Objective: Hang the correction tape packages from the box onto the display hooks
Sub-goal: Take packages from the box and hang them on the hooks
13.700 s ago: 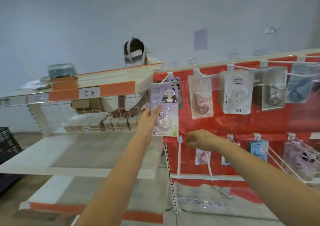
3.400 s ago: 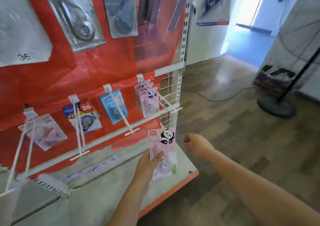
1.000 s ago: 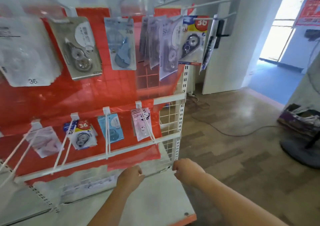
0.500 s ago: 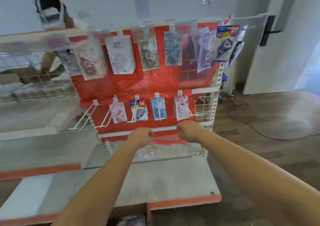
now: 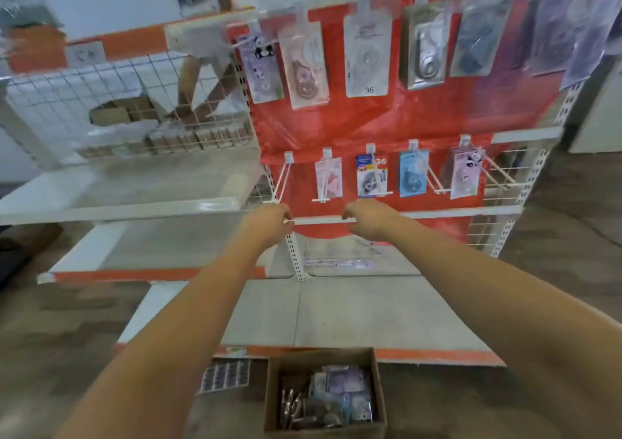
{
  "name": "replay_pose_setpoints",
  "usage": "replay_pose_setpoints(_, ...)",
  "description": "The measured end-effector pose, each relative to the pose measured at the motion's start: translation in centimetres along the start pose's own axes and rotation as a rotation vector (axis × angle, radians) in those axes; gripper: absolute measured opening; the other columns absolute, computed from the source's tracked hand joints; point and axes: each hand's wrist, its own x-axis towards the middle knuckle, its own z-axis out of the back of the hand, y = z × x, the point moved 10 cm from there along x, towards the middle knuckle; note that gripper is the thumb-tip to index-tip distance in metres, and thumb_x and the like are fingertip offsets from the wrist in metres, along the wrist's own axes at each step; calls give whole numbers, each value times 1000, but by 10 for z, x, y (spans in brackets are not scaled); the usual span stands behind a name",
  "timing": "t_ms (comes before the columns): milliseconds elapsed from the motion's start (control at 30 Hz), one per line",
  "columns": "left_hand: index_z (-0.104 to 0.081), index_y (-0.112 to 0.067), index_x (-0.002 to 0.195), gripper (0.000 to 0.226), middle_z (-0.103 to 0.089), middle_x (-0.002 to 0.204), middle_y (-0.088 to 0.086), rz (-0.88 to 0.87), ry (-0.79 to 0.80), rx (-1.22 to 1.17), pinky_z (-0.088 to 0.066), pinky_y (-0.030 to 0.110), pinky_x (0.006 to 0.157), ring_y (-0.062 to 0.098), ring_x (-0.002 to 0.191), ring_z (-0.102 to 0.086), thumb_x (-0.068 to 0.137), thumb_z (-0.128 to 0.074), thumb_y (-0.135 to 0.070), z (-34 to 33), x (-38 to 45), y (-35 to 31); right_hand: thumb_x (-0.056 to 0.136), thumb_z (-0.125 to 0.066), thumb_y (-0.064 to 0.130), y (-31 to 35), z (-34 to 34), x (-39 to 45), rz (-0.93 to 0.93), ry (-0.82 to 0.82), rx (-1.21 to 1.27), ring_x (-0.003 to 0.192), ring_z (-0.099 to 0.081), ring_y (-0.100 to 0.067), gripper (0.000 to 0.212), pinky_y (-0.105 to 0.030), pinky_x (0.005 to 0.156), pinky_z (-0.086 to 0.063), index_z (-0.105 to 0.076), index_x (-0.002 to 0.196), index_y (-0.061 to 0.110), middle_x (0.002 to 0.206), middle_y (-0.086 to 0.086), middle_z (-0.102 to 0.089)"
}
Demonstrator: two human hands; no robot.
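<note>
An open cardboard box (image 5: 323, 395) sits on the floor nearest the viewer, with packaged correction tapes (image 5: 340, 395) lying in it, and just beyond it runs the flat grey base shelf (image 5: 353, 314) of the display. Behind that shelf rises a red backboard (image 5: 420, 115) with two rows of white wire hooks (image 5: 368, 172), one above the other, carded packages hanging on them. Left of the backboard stands a white wire-mesh shelf (image 5: 101, 102), and both hands, the left hand (image 5: 267, 221) and the right hand (image 5: 368, 218), are raised side by side before the lower row.

An open cardboard box (image 5: 323, 395) sits on the floor below the shelf, holding a loose heap of correction tape packages (image 5: 343, 395). More carded packages (image 5: 367, 65) hang upright on the white display hooks (image 5: 434, 177) against the red panel.
</note>
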Motion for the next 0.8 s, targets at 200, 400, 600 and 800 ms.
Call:
replay_pose_setpoints(200,-63,-17,115,27,-63,120,8,75,107,-75,-45,34,90,28,111,-57,94,-49,-26,-90,-11,70,93,-50,18,11,-117,13,-88,153,47,123,-48,-28,36,-38,101,-40,-53,128,14,135,-10,-52)
replay_pose_setpoints(400,-63,-17,111,24,-65,115,7,98,277,-122,-45,36,94,25,109,-58,94,-52,-30,-234,-24,112,96,-47,20,-9,-255,10,-130,359,78,125,-44,-27,36,-37,102,-39,-49,131,17,136,-8,-48)
replay_pose_setpoints(600,-61,-19,110,23,-64,115,5,145,441,-65,-46,35,90,24,109,-57,95,-49,-32,-380,-38,137,93,-47,13,-36,-390,17,-125,497,106,118,-51,-28,31,-37,99,-43,-53,123,13,126,-9,-55)
replay_pose_setpoints(800,-59,-19,106,20,-64,113,3,160,591,-21,-47,33,84,22,105,-60,96,-48,-32,-539,-53,167,94,-47,14,-66,-548,23,-208,607,151,111,-56,-31,30,-38,93,-48,-55,123,10,122,-13,-59)
